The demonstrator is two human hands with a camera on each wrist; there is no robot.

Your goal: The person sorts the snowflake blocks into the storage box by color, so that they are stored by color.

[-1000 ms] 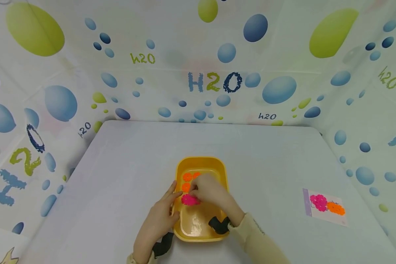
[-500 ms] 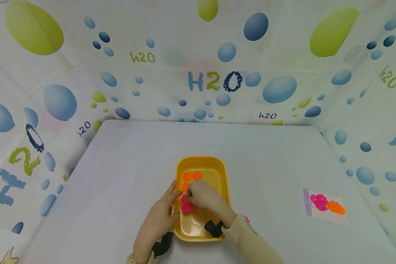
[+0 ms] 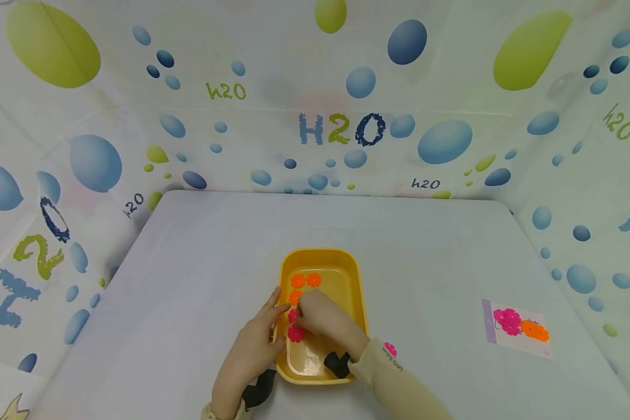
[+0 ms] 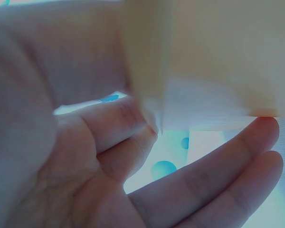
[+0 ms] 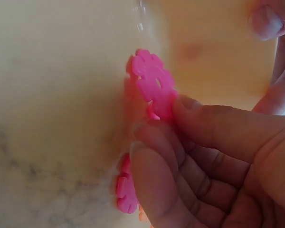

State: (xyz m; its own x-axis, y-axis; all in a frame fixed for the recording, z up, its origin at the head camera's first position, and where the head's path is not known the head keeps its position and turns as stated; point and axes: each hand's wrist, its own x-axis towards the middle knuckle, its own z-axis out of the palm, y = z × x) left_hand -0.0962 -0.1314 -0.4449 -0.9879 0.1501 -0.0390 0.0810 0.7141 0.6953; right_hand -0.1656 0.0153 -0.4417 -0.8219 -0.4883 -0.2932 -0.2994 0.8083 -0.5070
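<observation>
My right hand [image 3: 325,315] reaches into a yellow tray [image 3: 357,291] and pinches a pink flower-shaped disc [image 5: 154,80] with a slotted edge between thumb and fingers. That disc stands close to the tray's floor. Another pink disc [image 5: 127,190] shows beside the fingers in the right wrist view. Behind the hand lie three orange flower-shaped discs [image 3: 314,280] in the tray's far left corner. My left hand [image 3: 254,344] grips the tray's left wall, with one fingertip [image 5: 267,23] over the rim and other fingers [image 4: 218,180] outside, below it.
A picture card [image 3: 522,329] with pink and orange disc shapes lies on the white table [image 3: 425,262] at the right. One more pink disc [image 3: 390,349] peeks out from behind the right sleeve. Printed curtains [image 3: 273,105] stand around the table.
My right hand has shifted slightly left and nearer to me, and a pink disc has come into line below the other. The sleeve's shift uncovers a pink disc outside the tray. The left hand stays put.
</observation>
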